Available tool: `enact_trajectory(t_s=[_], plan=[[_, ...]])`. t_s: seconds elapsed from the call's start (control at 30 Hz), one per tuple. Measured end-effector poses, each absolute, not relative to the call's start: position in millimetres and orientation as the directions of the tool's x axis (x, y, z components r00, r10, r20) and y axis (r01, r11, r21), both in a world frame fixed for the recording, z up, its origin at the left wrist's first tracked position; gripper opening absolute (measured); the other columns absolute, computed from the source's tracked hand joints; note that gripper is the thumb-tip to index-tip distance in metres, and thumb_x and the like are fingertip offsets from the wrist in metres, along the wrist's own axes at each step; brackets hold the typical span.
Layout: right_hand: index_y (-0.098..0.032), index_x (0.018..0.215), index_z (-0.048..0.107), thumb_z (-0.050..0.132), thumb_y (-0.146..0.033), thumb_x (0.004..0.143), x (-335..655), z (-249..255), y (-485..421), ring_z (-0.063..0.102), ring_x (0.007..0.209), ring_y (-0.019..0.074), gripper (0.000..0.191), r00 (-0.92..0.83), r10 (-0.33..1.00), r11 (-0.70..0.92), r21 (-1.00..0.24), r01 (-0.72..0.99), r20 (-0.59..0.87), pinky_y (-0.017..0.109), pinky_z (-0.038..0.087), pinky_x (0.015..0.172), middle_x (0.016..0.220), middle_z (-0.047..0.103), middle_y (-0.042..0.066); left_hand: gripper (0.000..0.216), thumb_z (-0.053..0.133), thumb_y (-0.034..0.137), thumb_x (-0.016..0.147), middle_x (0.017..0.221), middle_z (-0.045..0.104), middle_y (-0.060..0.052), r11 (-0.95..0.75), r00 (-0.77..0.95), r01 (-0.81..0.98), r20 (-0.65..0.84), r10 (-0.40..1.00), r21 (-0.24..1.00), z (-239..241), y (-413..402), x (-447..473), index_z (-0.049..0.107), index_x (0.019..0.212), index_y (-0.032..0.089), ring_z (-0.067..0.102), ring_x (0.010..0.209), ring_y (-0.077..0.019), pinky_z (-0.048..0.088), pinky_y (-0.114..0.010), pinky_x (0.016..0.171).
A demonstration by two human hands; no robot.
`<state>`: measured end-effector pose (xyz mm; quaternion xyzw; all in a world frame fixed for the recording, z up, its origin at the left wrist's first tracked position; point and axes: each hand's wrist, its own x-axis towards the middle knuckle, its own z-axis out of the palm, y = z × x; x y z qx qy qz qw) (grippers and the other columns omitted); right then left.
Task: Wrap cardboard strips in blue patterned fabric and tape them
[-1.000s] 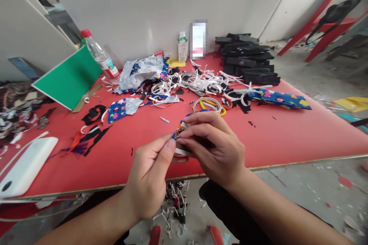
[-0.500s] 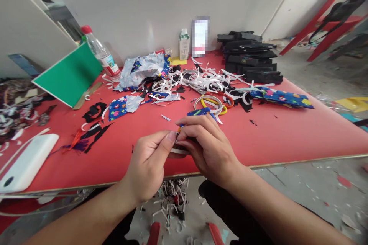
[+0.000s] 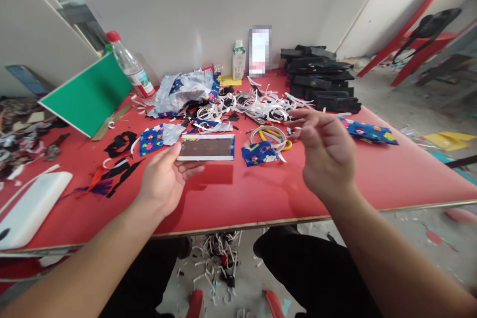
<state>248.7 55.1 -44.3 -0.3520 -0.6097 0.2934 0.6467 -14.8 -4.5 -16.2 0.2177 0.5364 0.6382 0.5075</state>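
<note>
My left hand (image 3: 164, 179) pinches the left end of a flat rectangular panel (image 3: 207, 148), thumb on top and fingers beneath. The panel has a dark brown middle, white strips along both long sides and a blue right edge. It is held above the red table. Off to the right, my right hand (image 3: 330, 151) is raised with its fingers stretched left and apart, holding nothing I can see; the fingertips are slightly blurred. Between the hands lie a blue patterned fabric piece (image 3: 260, 154), a white ring-shaped roll (image 3: 254, 135) and yellow loop handles (image 3: 286, 145).
White strip scraps (image 3: 261, 105) heap across the middle of the red table (image 3: 238, 203). Behind stand a bottle (image 3: 138, 77), a carton (image 3: 239, 59) and a blurred-out phone (image 3: 259, 52). Black folded pieces (image 3: 320, 77) are stacked at back right, near a folded blue fabric (image 3: 372, 131). A green board (image 3: 87, 94) leans left.
Both hands were together at the table's front edge; now they are apart. The left hand has moved left and forward with the panel, the right hand rightward and up. The blue fabric piece shows fully.
</note>
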Motion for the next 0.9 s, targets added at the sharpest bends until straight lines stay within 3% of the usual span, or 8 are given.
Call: enact_trajectory(t_s=[0.07, 0.13, 0.23, 0.3, 0.37, 0.5, 0.73, 0.9], plan=[[-0.027, 0.092, 0.063, 0.070, -0.042, 0.098, 261, -42, 64, 0.072, 0.099, 0.0235, 0.017, 0.225, 0.787, 0.580, -0.813, 0.046, 0.575, 0.039, 0.055, 0.077, 0.120, 0.074, 0.008, 0.017, 0.059, 0.017, 0.101, 0.081, 0.082, -0.007, 0.069, -0.413, -0.409, -0.252, 0.875, 0.910, -15, -3, -20, 0.075, 0.094, 0.014, 0.077, 0.061, -0.0174, 0.066, -0.028, 0.060], [-0.027, 0.089, 0.068, 0.070, -0.040, 0.098, 270, -38, 67, 0.071, 0.101, 0.0250, 0.016, 0.270, 0.728, 0.591, -0.777, 0.218, 0.630, 0.040, 0.054, 0.081, 0.114, 0.076, 0.009, 0.015, 0.063, 0.020, 0.098, 0.082, 0.082, -0.007, 0.066, -0.386, -0.365, -0.215, 0.897, 0.929, -14, -6, -22, 0.076, 0.094, 0.014, 0.078, 0.064, -0.0191, 0.066, -0.029, 0.060], [-0.026, 0.080, 0.072, 0.066, -0.036, 0.101, 271, -30, 59, 0.071, 0.097, 0.0267, 0.024, 0.070, 0.680, 0.580, -0.593, 0.558, 0.730, 0.046, 0.051, 0.090, 0.097, 0.077, 0.008, 0.020, 0.070, 0.030, 0.095, 0.083, 0.082, -0.009, 0.121, -0.208, -0.257, -0.177, 0.962, 0.959, -15, -15, -16, 0.079, 0.091, 0.013, 0.078, 0.069, -0.0225, 0.066, -0.031, 0.061], [-0.026, 0.087, 0.075, 0.069, -0.033, 0.100, 261, -26, 47, 0.071, 0.090, 0.0251, 0.016, -0.074, 0.691, 0.601, -0.514, 0.612, 0.719, 0.045, 0.053, 0.086, 0.092, 0.077, 0.006, 0.028, 0.071, 0.039, 0.095, 0.082, 0.082, -0.011, 0.164, -0.053, -0.169, -0.176, 0.983, 0.972, -16, -22, -9, 0.082, 0.088, 0.013, 0.077, 0.069, -0.0222, 0.065, -0.031, 0.061], [-0.025, 0.099, 0.076, 0.073, -0.028, 0.098, 246, -23, 34, 0.072, 0.083, 0.0207, 0.005, -0.153, 0.723, 0.637, -0.563, 0.527, 0.674, 0.038, 0.056, 0.078, 0.092, 0.078, 0.003, 0.034, 0.070, 0.044, 0.097, 0.081, 0.081, -0.010, 0.173, 0.054, -0.091, -0.168, 0.984, 0.981, -15, -28, -2, 0.083, 0.088, 0.015, 0.075, 0.068, -0.0197, 0.063, -0.028, 0.062], [-0.023, 0.103, 0.077, 0.076, -0.023, 0.096, 218, -24, 12, 0.075, 0.079, 0.0155, 0.007, -0.330, 0.741, 0.666, -0.701, 0.255, 0.585, 0.029, 0.059, 0.073, 0.093, 0.081, 0.001, 0.034, 0.066, 0.046, 0.100, 0.084, 0.081, -0.008, 0.189, 0.150, -0.072, -0.176, 0.973, 0.979, -12, -38, 11, 0.084, 0.094, 0.017, 0.073, 0.072, -0.0179, 0.061, -0.026, 0.067], [-0.018, 0.095, 0.077, 0.072, -0.010, 0.095, 207, -23, 2, 0.073, 0.073, 0.0120, 0.009, -0.321, 0.688, 0.718, -0.674, 0.173, 0.650, 0.022, 0.058, 0.070, 0.085, 0.080, 0.001, 0.046, 0.062, 0.059, 0.099, 0.075, 0.074, -0.005, 0.147, 0.116, -0.276, -0.119, 0.986, 0.950, -13, -43, 18, 0.079, 0.084, 0.018, 0.068, 0.072, -0.0188, 0.056, -0.030, 0.070], [-0.015, 0.100, 0.079, 0.072, -0.009, 0.095, 206, -28, 0, 0.074, 0.075, 0.0122, 0.011, -0.366, 0.625, 0.772, -0.616, 0.156, 0.690, 0.021, 0.060, 0.072, 0.086, 0.080, 0.005, 0.034, 0.061, 0.044, 0.103, 0.078, 0.067, -0.002, 0.051, 0.143, 0.034, -0.055, 0.988, 0.998, -12, -46, 16, 0.073, 0.086, 0.018, 0.060, 0.076, -0.0161, 0.050, -0.028, 0.073]])
